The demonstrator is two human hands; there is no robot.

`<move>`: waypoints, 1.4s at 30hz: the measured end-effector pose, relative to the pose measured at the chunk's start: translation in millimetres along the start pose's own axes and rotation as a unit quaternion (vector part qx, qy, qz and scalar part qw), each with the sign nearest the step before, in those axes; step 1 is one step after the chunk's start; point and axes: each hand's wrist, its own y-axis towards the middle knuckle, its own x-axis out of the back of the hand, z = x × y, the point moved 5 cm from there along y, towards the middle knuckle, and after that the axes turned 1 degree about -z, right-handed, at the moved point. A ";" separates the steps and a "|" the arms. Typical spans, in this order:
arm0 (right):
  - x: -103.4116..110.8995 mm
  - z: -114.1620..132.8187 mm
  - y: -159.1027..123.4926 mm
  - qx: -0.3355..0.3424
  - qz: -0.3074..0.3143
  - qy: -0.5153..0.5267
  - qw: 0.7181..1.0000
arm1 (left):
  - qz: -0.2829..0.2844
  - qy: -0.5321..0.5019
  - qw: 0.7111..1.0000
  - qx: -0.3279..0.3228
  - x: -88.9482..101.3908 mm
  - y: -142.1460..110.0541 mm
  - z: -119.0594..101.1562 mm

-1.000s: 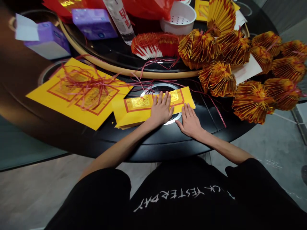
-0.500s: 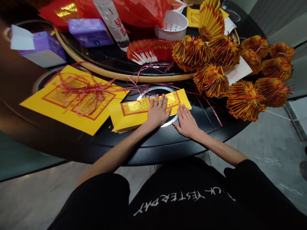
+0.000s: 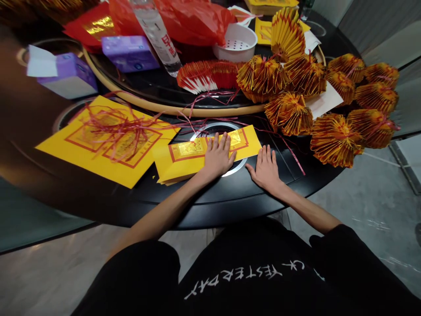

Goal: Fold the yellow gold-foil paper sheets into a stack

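My left hand (image 3: pixel 218 154) lies flat, fingers stretched, on a folded yellow joss paper (image 3: pixel 184 159) with gold panels and a red printed border. Just off that paper's right end, my right hand (image 3: pixel 265 170) rests palm down with its fingers out, holding nothing. To the left is a larger yellow joss paper sheet (image 3: pixel 82 151), with a tangle of pink-red plastic string (image 3: pixel 121 129) spread over it. More strands trail behind the folded paper and to the right of it.
Pleated yellow-and-red paper fans (image 3: pixel 337 139) crowd the table's right side. A wooden-rimmed turntable (image 3: pixel 144 102) bears red folded papers (image 3: pixel 210 75), a clear bottle (image 3: pixel 161 39), a purple tissue pack (image 3: pixel 130 52), a white perforated basket (image 3: pixel 237 41) and a red plastic bag (image 3: pixel 197 22).
My right hand has slid right, off the end of the folded joss paper. My left hand stays flat on it. The view has shifted slightly.
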 end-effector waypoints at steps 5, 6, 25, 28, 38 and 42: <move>13.7 34.3 31.0 0.084 0.036 -0.003 0.996 | 0.003 0.007 1.000 -0.003 -1.1 0.8 0.5; 11.5 44.2 39.6 0.107 0.062 0.000 0.992 | 0.008 0.008 1.000 -0.003 -1.6 0.9 1.3; -6.3 14.1 37.0 0.158 0.155 -0.003 0.975 | 0.024 0.021 0.999 -0.002 0.8 -1.0 -2.6; 7.4 -8.3 16.1 0.135 0.149 -0.042 0.979 | 0.021 0.017 1.000 0.002 1.8 -0.8 -3.2; 6.7 45.8 54.9 0.166 0.134 -0.018 0.977 | 0.025 0.019 0.999 -0.008 -2.0 1.2 0.7; -13.6 55.2 63.6 0.152 0.160 -0.014 0.975 | 0.031 0.021 0.999 -0.005 -1.3 1.2 0.3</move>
